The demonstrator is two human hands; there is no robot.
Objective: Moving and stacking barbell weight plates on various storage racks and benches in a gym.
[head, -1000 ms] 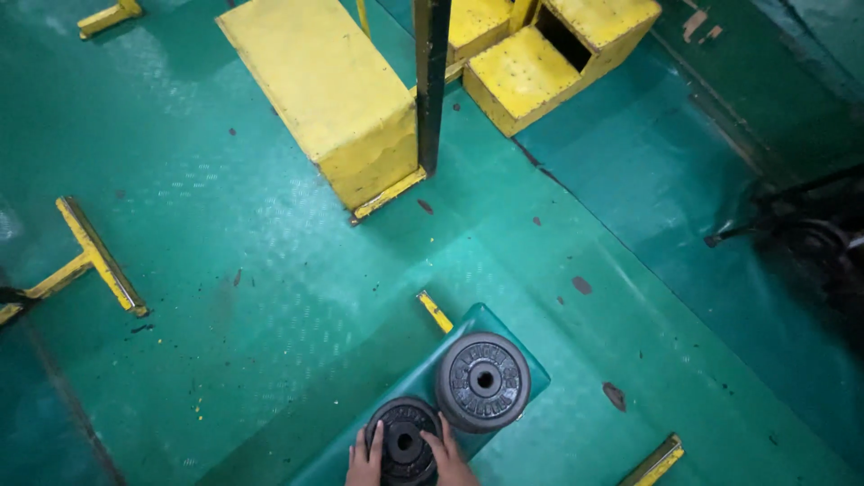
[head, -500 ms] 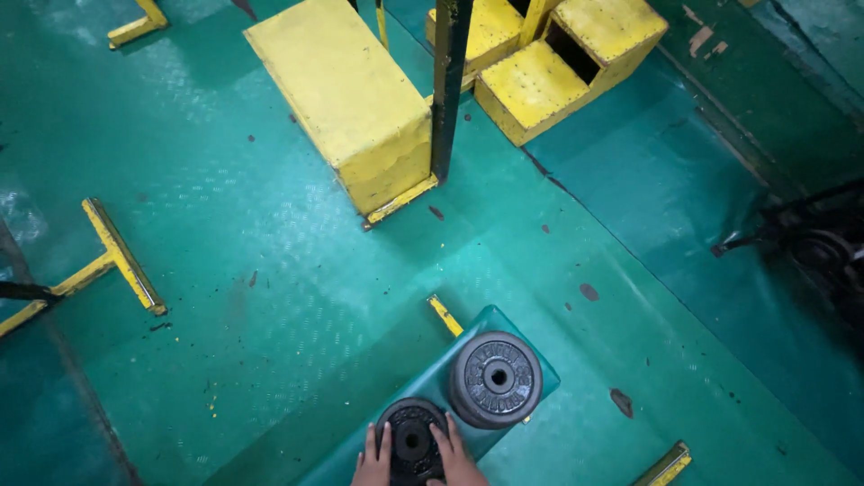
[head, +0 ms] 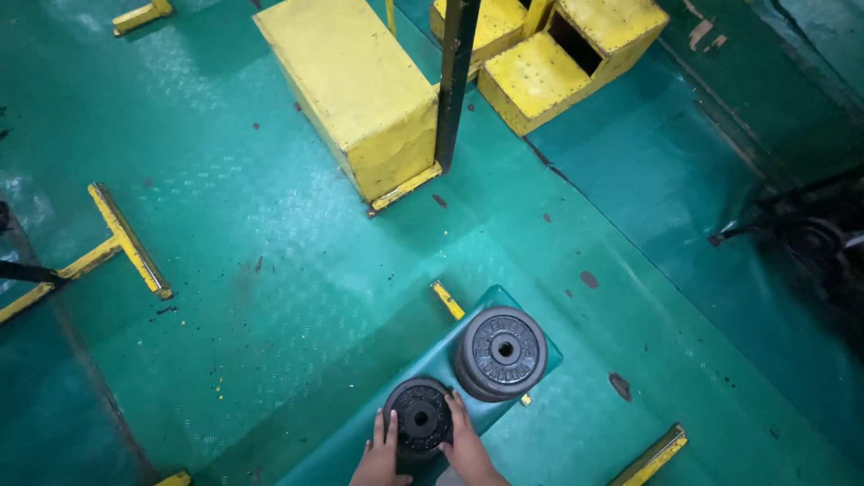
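- The left hand (head: 382,454) and the right hand (head: 468,445) sit at 6 o'clock in the head view, one on each side of the small black weight plate (head: 418,418)
- The fingers (head: 389,425) of the left hand lie spread along the plate's left rim, and those of the right hand press its right rim; both grasp the plate between them, open-palmed rather than clenched
- The small plate lies flat on the teal bench pad (head: 522,315), near its lower end
- The larger grey weight plates (head: 501,351) lie stacked at about 1 o'clock from the small one, just beside it, on the same pad
- Judged from this, the bigger stack looks settled, while the small plate is not yet let go
- The yellow box (head: 355,90) stands at 11 o'clock on the green floor (head: 270,297), well apart
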